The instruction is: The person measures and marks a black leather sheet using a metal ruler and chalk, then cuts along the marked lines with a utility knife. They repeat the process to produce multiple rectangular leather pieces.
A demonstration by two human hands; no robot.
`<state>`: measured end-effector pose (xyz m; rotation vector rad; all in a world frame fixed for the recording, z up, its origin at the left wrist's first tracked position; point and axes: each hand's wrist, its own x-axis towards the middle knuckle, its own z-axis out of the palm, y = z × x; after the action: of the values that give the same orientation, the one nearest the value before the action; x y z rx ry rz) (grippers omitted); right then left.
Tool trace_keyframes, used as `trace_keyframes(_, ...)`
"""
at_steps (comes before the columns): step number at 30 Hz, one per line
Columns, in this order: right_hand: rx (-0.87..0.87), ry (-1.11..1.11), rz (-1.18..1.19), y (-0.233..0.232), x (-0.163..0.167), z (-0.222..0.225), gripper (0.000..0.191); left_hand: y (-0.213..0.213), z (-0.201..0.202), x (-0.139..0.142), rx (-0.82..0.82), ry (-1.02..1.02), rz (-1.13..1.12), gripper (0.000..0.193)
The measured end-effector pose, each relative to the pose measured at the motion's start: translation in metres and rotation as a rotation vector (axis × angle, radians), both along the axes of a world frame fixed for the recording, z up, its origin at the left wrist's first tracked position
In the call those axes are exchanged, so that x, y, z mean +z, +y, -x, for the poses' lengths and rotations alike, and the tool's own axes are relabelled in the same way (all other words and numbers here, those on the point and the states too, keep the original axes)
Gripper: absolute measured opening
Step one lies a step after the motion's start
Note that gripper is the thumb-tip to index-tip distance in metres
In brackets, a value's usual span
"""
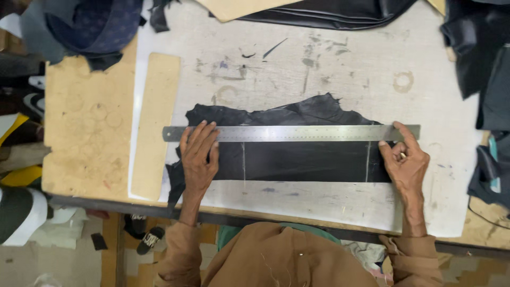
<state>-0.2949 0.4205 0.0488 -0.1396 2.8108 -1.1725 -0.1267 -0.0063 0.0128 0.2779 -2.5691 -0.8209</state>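
Observation:
A long steel ruler (pixel 297 133) lies across a piece of black leather (pixel 303 159) on a white cutting sheet (pixel 329 69). My left hand (pixel 199 157) rests flat on the leather, its fingertips pressing the ruler's left part. Beside the ruler's right end, my right hand (pixel 405 162) has its index finger stretched up against the ruler and its other fingers curled; a small object seems tucked in them, too small to tell. Two thin pale lines cross the leather below the ruler. The leather's upper edge is ragged.
A tan board strip (pixel 156 125) lies left of the leather on a brown board (pixel 87 122). Dark leather pieces (pixel 478 48) pile at the right and top edges, blue-grey fabric (pixel 95 26) at top left. The table's front edge (pixel 297 223) runs near my body.

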Motion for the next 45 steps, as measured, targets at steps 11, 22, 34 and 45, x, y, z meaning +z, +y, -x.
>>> trace_keyframes(11,0.000,0.040,-0.038,0.006,-0.006,0.005,0.047,0.001,0.000,-0.011,0.005,-0.049,-0.018,0.021)
trace_keyframes(22,-0.026,0.027,-0.024,0.005,-0.007,0.006,0.046,0.002,0.001,-0.014,0.013,-0.063,0.009,0.021)
trace_keyframes(34,-0.016,-0.005,0.014,0.000,-0.003,-0.001,0.044,-0.003,-0.002,-0.011,-0.008,-0.036,0.009,0.029)
trace_keyframes(45,0.098,0.270,-0.013,-0.015,0.015,0.007,0.037,0.015,-0.005,-0.006,-0.120,0.022,0.140,0.027)
